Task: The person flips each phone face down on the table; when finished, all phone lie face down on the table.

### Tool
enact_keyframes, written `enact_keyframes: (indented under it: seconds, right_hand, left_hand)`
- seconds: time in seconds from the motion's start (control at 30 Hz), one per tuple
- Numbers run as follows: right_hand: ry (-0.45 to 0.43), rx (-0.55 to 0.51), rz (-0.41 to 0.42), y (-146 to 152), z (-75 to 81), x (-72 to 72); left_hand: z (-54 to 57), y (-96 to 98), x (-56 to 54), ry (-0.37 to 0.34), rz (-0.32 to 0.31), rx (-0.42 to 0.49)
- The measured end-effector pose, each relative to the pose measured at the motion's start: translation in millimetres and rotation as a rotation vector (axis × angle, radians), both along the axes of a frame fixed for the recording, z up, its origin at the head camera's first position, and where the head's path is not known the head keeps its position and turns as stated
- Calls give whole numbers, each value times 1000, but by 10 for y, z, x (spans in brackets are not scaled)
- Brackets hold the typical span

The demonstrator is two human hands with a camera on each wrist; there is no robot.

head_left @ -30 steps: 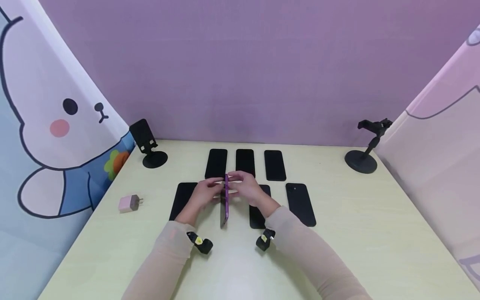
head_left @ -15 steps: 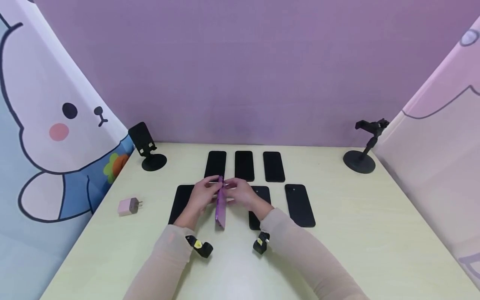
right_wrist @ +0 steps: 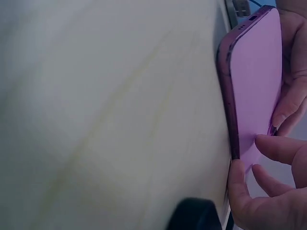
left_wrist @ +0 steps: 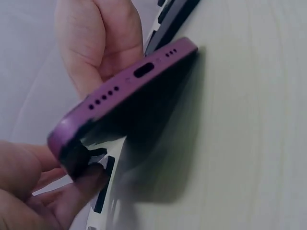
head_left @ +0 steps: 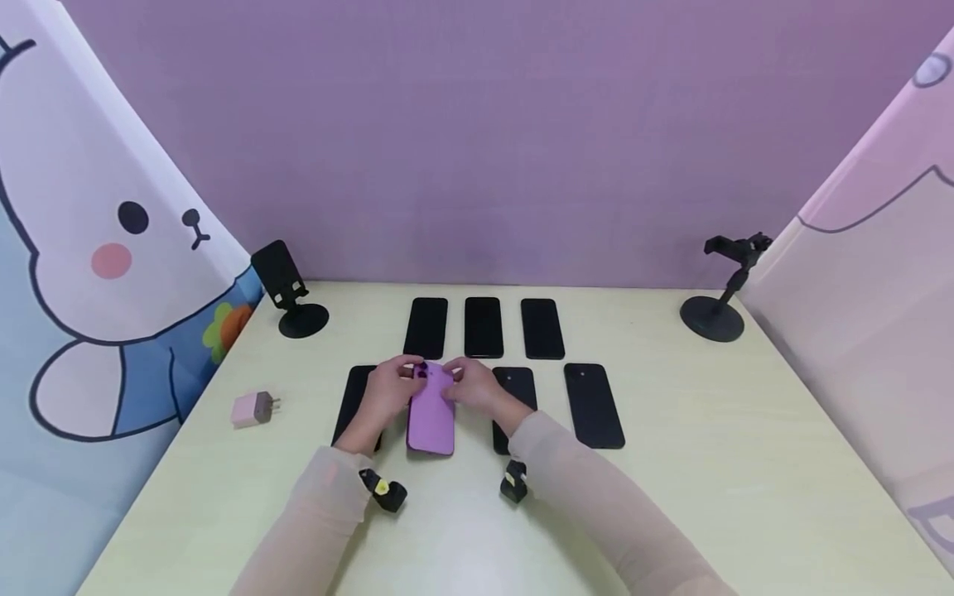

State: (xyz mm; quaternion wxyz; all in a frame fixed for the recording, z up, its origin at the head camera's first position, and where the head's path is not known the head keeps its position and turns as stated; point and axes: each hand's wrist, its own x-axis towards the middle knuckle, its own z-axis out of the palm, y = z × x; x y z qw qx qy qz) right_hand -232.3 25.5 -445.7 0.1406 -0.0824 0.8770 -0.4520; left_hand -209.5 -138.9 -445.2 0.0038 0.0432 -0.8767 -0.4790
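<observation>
A purple smartphone [head_left: 432, 420], back side up with its cameras at the far end, is held between both hands. The left hand [head_left: 391, 389] pinches its upper left edge, the thumb near the cameras. On the opposite edge, the right hand [head_left: 474, 387] grips it between thumb and fingers. The left wrist view shows the phone's port end [left_wrist: 144, 70] tilted, a shadow below it on the tabletop. Black phones lie on either side: one [head_left: 350, 406] partly under the left hand, another [head_left: 514, 434] partly behind the right wrist.
Behind the hands lie three black phones in a row, left [head_left: 426, 329], middle [head_left: 484, 328] and right [head_left: 542, 329]. A further black phone [head_left: 595, 406] is at right. Phone stands occupy the back left [head_left: 303, 320] and back right [head_left: 711, 319]. A pink charger [head_left: 253, 409] sits left.
The purple phone has turned from edge-on, its dark screen partly showing, to back side up, and shifted slightly left. Both hands moved with it, keeping hold. The other phones stay put.
</observation>
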Motion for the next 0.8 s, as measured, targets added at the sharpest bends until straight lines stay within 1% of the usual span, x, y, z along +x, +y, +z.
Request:
enact_keyframes:
  seconds: [0.17,0.3,0.43,0.53,0.67,0.8]
  right_hand:
    - [12,66,4,-25,12,-9]
    - [22,97,4,-36,1,-13]
    - [42,118,7,-46,-7,-15]
    - [56,133,12,-57,-3,-7]
    - [79,157,13,-72,8,0]
    - [73,184,6,-86,21,-4]
  left_hand:
    - [-32,-50,-40,-18,-25,-84]
    - [-55,-57,-45,-13,-40,-107]
    - [-89,-50,-43,-6,-41,-145]
    - [-107,-33,-42,-17,-40,-178]
    - [-111,-7,-46,-17,-43,-204]
    - [-95,18,-38,8,-51,-248]
